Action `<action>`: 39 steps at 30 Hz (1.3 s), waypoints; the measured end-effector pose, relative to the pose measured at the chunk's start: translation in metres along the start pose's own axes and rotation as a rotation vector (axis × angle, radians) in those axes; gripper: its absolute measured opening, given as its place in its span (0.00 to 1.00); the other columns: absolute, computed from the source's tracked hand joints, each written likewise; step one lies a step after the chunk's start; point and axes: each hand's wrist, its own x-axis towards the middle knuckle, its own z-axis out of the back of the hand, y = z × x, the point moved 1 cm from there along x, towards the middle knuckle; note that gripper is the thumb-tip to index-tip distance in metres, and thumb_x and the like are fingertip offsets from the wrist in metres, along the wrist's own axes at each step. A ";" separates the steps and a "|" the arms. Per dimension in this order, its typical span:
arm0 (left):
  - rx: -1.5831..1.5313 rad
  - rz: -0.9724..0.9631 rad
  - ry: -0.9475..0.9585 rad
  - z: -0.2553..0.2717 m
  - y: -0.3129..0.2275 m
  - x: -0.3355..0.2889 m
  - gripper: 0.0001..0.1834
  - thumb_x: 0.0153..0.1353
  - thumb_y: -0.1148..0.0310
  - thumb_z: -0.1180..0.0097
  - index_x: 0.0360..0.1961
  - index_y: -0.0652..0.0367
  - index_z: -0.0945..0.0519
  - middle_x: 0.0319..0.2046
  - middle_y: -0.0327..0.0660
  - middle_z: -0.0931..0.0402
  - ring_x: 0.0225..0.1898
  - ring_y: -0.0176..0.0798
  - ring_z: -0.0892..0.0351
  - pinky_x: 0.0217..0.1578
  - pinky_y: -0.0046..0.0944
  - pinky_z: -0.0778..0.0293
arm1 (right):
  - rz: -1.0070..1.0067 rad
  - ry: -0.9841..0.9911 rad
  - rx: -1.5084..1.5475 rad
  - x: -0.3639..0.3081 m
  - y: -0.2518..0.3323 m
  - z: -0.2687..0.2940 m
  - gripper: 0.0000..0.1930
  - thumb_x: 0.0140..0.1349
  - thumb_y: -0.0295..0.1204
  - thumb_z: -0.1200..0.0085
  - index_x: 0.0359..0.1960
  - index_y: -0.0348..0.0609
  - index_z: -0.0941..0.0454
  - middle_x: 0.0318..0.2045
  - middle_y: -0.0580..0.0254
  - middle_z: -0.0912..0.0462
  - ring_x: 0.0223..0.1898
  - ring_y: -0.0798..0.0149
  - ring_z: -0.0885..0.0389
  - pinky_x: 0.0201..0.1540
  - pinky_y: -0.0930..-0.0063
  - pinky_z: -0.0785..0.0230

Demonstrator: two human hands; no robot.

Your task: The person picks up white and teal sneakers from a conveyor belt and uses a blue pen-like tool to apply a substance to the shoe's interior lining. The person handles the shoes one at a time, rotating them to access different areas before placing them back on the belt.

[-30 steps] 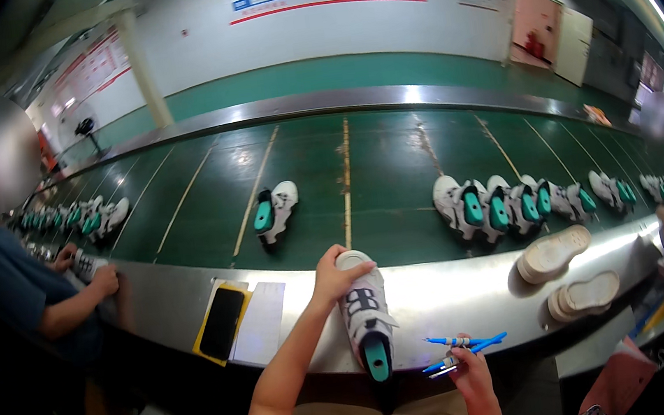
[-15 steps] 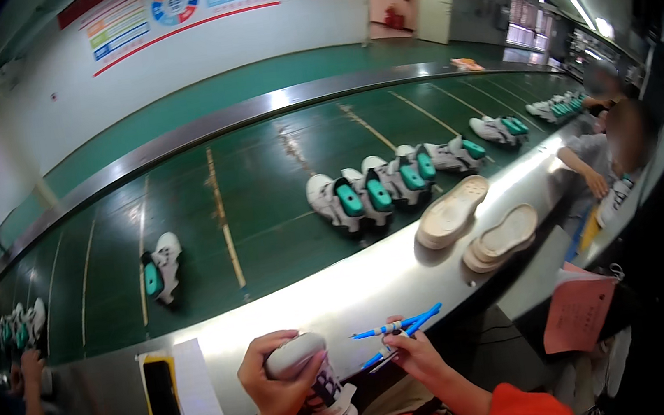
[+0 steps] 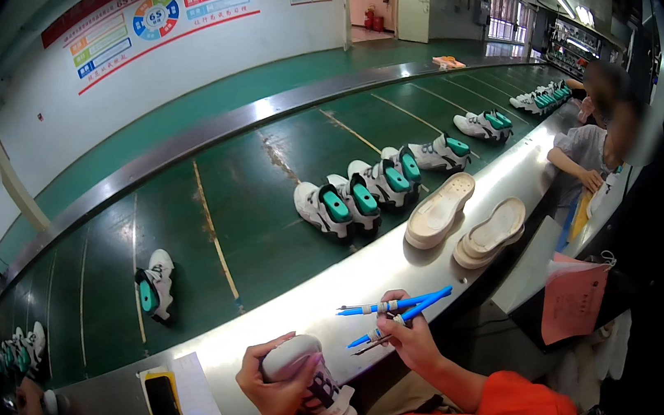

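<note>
My left hand (image 3: 275, 384) is wrapped round a white and dark sneaker (image 3: 323, 393), held toe up with its strap end low near my lap. Fingers and thumb press around its pale toe. To the right, my right hand (image 3: 410, 335) grips two blue pens (image 3: 422, 302) with pale tape bands and thin dark metal pieces alongside. The pens fan apart, tips pointing left toward the shoe. A gap separates the tips from the shoe. Both hands are over the near metal edge (image 3: 279, 318) of the green conveyor belt (image 3: 258, 250).
Several white shoes with green inserts (image 3: 364, 199) stand on the belt, one (image 3: 157, 287) apart at left. Pale soles (image 3: 440, 211) rest on the metal edge. A phone (image 3: 166, 410) lies by white paper (image 3: 199, 398). A pink booklet (image 3: 572, 302) and co-workers sit at right; another person's hand (image 3: 31, 402) is far left.
My right hand has lifted slightly, turning the pens so they spread wider. The left hand still grips the sneaker, nearly in place. The whole view has shifted a little.
</note>
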 end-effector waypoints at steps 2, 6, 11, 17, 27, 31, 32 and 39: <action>0.028 -0.022 -0.001 0.002 -0.001 0.003 0.22 0.35 0.75 0.30 0.32 0.65 0.27 0.32 0.48 0.22 0.34 0.38 0.21 0.38 0.35 0.25 | 0.063 -0.014 -0.039 0.005 0.002 -0.003 0.16 0.53 0.18 0.49 0.41 0.45 0.37 0.27 0.68 0.32 0.24 0.76 0.31 0.25 0.84 0.36; 0.029 -0.034 0.035 -0.003 0.002 0.005 0.24 0.33 0.76 0.30 0.33 0.62 0.28 0.32 0.47 0.22 0.35 0.39 0.22 0.38 0.35 0.26 | 0.282 -0.258 -0.091 0.024 0.038 0.019 0.16 0.55 0.21 0.51 0.44 0.48 0.36 0.31 0.69 0.30 0.27 0.78 0.31 0.25 0.86 0.36; 0.008 -0.019 -0.003 0.002 0.000 0.003 0.23 0.34 0.75 0.29 0.33 0.63 0.27 0.32 0.47 0.22 0.35 0.39 0.22 0.39 0.35 0.26 | 0.648 -0.635 -0.087 0.048 0.084 0.053 0.17 0.58 0.27 0.49 0.49 0.48 0.37 0.38 0.69 0.30 0.33 0.77 0.30 0.28 0.85 0.38; 0.004 -0.035 0.095 -0.002 0.001 0.005 0.21 0.36 0.75 0.30 0.34 0.64 0.25 0.33 0.46 0.21 0.35 0.35 0.21 0.38 0.33 0.26 | 0.795 -0.729 -0.143 0.040 0.088 0.012 0.18 0.57 0.26 0.51 0.50 0.47 0.37 0.41 0.67 0.31 0.36 0.75 0.31 0.29 0.85 0.40; -0.083 -0.048 0.003 0.002 0.006 0.010 0.20 0.41 0.72 0.33 0.38 0.64 0.24 0.34 0.44 0.21 0.35 0.34 0.21 0.38 0.31 0.26 | 0.640 -0.021 -0.178 -0.003 0.023 -0.096 0.16 0.50 0.23 0.52 0.37 0.44 0.46 0.29 0.60 0.39 0.19 0.72 0.33 0.13 0.83 0.38; -0.102 0.021 -0.016 0.005 0.011 0.013 0.20 0.42 0.72 0.33 0.38 0.64 0.24 0.34 0.44 0.21 0.35 0.34 0.22 0.38 0.31 0.26 | 0.844 0.153 -0.496 -0.004 0.010 -0.081 0.17 0.52 0.25 0.51 0.36 0.48 0.48 0.27 0.55 0.38 0.17 0.71 0.34 0.19 0.83 0.40; -0.084 0.024 -0.017 0.005 0.013 0.012 0.20 0.42 0.73 0.34 0.38 0.63 0.24 0.34 0.44 0.21 0.35 0.34 0.22 0.38 0.31 0.26 | 0.946 0.198 -0.493 0.001 0.001 -0.076 0.16 0.51 0.26 0.52 0.36 0.49 0.47 0.28 0.61 0.40 0.16 0.72 0.37 0.10 0.84 0.40; -0.093 0.005 -0.003 0.007 0.013 0.009 0.20 0.42 0.74 0.35 0.39 0.62 0.25 0.35 0.44 0.22 0.36 0.34 0.22 0.38 0.31 0.26 | 0.920 0.251 -0.523 -0.003 -0.005 -0.082 0.18 0.53 0.30 0.48 0.36 0.51 0.48 0.31 0.60 0.41 0.20 0.69 0.31 0.15 0.81 0.31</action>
